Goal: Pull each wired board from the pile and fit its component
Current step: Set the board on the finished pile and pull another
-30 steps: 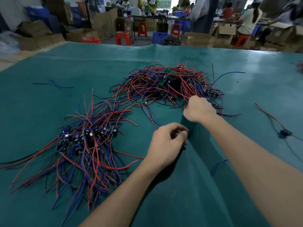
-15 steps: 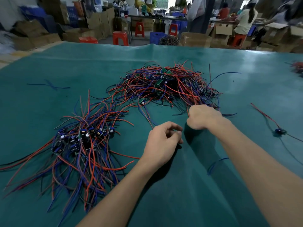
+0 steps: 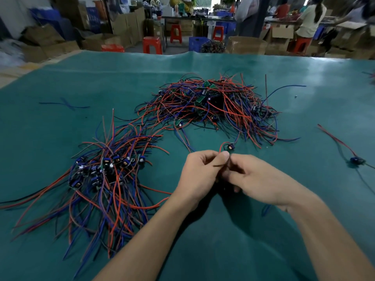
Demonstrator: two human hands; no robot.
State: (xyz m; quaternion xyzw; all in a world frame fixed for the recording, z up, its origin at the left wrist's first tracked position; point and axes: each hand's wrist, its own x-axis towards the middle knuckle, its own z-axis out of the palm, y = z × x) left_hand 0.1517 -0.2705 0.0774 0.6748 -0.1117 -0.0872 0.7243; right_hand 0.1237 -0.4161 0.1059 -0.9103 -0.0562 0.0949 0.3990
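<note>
A tangled pile of red and blue wired boards (image 3: 213, 104) lies at the far middle of the green table (image 3: 304, 230). One small wired board (image 3: 229, 147) has come out of it and sits just beyond my fingertips, its red wire looping down into my hands. My left hand (image 3: 199, 175) pinches that red wire between thumb and forefinger. My right hand (image 3: 255, 179) meets it from the right, fingers curled around the wires below; what lies under the fingers is hidden. A second heap of boards with dark blue components (image 3: 105, 169) spreads at the left.
A single wired board (image 3: 356, 160) with a long red lead lies at the right. Loose blue wire (image 3: 65, 104) sits far left, another scrap (image 3: 265, 209) by my right wrist. Beyond the table stand cardboard boxes, red stools and several people.
My right hand has pulled back from the pile's near edge, bringing one board out with it. Both hands have come together on its wire.
</note>
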